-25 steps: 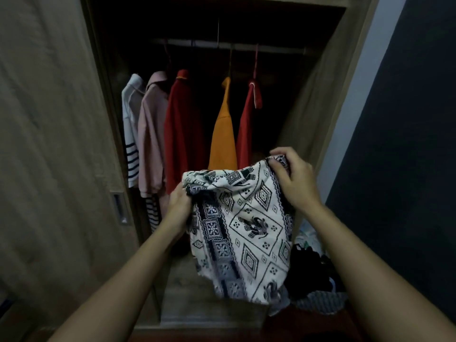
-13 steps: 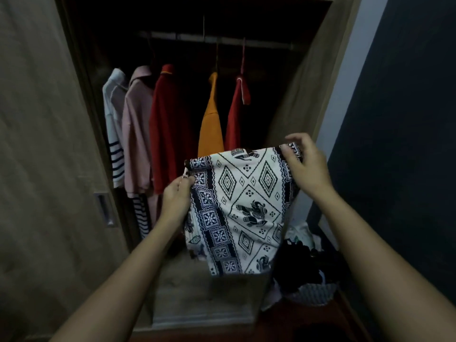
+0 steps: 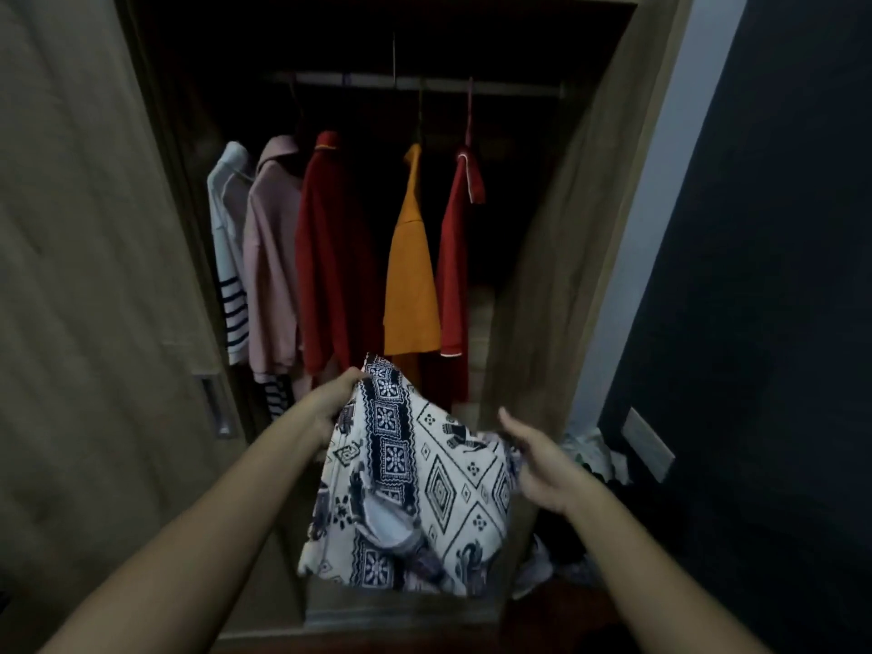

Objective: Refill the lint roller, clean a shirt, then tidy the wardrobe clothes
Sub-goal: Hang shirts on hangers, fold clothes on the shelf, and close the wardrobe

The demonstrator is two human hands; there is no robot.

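A white cloth with a dark blue geometric pattern [image 3: 424, 469] hangs in front of the open wardrobe [image 3: 557, 257]. My left hand [image 3: 332, 401] grips its upper left corner, the highest point of the cloth. My right hand [image 3: 538, 460] is lower, at the cloth's right edge, which bunches against its fingers. One finger points up and the grip itself is partly hidden. The cloth sags between both hands, and its lower part is folded over. No lint roller is in view.
Several tops hang on the rail [image 3: 424, 82]: a white striped one [image 3: 229, 257], a pink one [image 3: 271, 266], two red ones [image 3: 337, 257] and an orange one [image 3: 410, 276]. A sliding door [image 3: 94, 276] stands at the left. Loose clothes [image 3: 590, 460] are piled at the lower right by the dark wall.
The cloth was stretched flat between both hands. Now my right hand has dropped and moved inward, so the cloth tilts down to the right and sags. My left hand stays at the top corner.
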